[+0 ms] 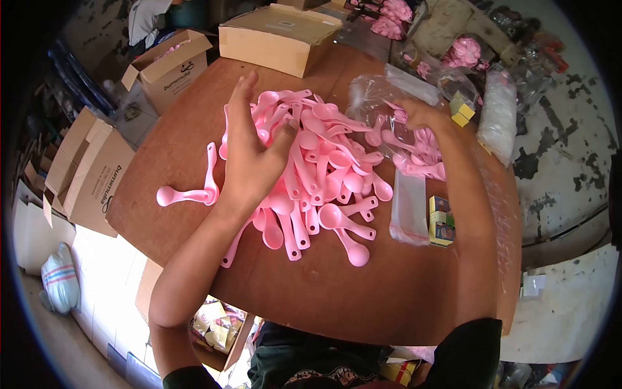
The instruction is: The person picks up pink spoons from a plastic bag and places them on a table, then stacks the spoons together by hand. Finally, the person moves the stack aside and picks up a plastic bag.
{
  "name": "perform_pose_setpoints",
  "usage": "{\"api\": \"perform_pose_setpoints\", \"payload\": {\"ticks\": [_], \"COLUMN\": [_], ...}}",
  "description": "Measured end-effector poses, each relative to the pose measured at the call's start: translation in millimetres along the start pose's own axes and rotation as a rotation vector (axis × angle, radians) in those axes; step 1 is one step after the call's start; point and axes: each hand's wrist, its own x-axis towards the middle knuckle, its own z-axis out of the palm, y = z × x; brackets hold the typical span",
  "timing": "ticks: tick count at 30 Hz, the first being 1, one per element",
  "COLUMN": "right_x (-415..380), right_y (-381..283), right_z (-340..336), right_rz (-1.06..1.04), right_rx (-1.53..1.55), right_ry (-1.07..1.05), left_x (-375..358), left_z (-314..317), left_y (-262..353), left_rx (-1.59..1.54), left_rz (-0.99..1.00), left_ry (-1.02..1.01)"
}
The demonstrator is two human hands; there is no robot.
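A big heap of pink plastic measuring spoons point(317, 155) covers the middle of the brown table. My left hand point(256, 149) is over the heap's left side, fingers stretched up and thumb apart, with nothing seen in it. Beyond the heap's right edge, my right hand point(418, 115) has its fingers bent around a pink spoon point(400, 116); part of the grip is hidden. A clear plastic bag point(369, 94) spreads beside that hand. More pink spoons point(421, 155) lie below the right wrist, partly covered by my forearm.
Flat clear bags point(409, 207) lie near a small yellow box point(442, 222). Another yellow box point(461, 109) and a plastic-wrapped roll point(497, 113) are at the table's right. A carton point(278, 39) stands at the back edge; open cartons point(175, 78) stand left. An open box point(230, 330) sits below the front edge.
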Motion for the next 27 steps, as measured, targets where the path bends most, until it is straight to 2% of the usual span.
{"api": "perform_pose_setpoints", "payload": {"ticks": [1, 3, 4, 6, 10, 12, 13, 15, 16, 17, 20, 26, 27], "right_x": [-3.1, -14.7, -21.8, -33.9, -43.5, -49.4, -55.7, -69.8, -61.4, -59.4, -75.7, -99.0, -102.9], "right_y": [1.3, -2.8, -8.8, -22.0, -28.4, -31.4, -35.3, -43.9, -32.4, -17.1, -24.4, -60.1, -73.4], "right_z": [1.3, 4.3, 6.4, 13.1, 10.9, 5.6, 0.7, -10.4, -5.7, -3.2, -24.3, -67.7, -74.0], "right_rz": [0.003, -0.106, -0.106, 0.005, -0.013, -0.075, -0.072, 0.027, -0.038, -0.036, 0.06, -0.134, -0.185], "right_rx": [-0.001, -0.137, -0.139, -0.031, 0.03, 0.41, 0.406, 0.576, 0.759, 0.755, 1.235, 1.52, 1.578], "right_ry": [0.001, 0.174, 0.175, 0.334, 0.45, 0.556, 0.558, 0.715, 0.777, 0.779, 0.829, 0.901, 0.902], "left_x": [-0.4, -0.8, -1.0, -1.1, -2.1, -2.2, -2.4, -2.0, -1.9, -2.1, -2.7, -5.9, -6.4], "left_z": [-0.2, 0.2, 0.6, 2.0, 0.3, -0.5, -0.6, -1.1, -1.1, -0.9, -1.2, 0.1, 2.1], "left_y": [-0.7, -8.0, -10.3, -10.2, -3.4, -0.4, 0.9, 1.7, 1.9, 2.4, 4.9, 11.9, 10.1], "left_rx": [0.004, 0.062, 0.122, 0.079, 0.104, 0.122, 0.142, 0.131, 0.127, 0.123, 0.089, 0.091, -0.041], "left_rz": [0.01, 0.043, 0.072, 0.076, 0.088, 0.093, 0.094, 0.102, 0.108, 0.11, 0.12, 0.205, 0.198], "left_ry": [-0.005, -0.011, -0.018, -0.012, -0.026, -0.025, -0.028, -0.028, -0.027, -0.026, -0.024, -0.042, -0.109]}}
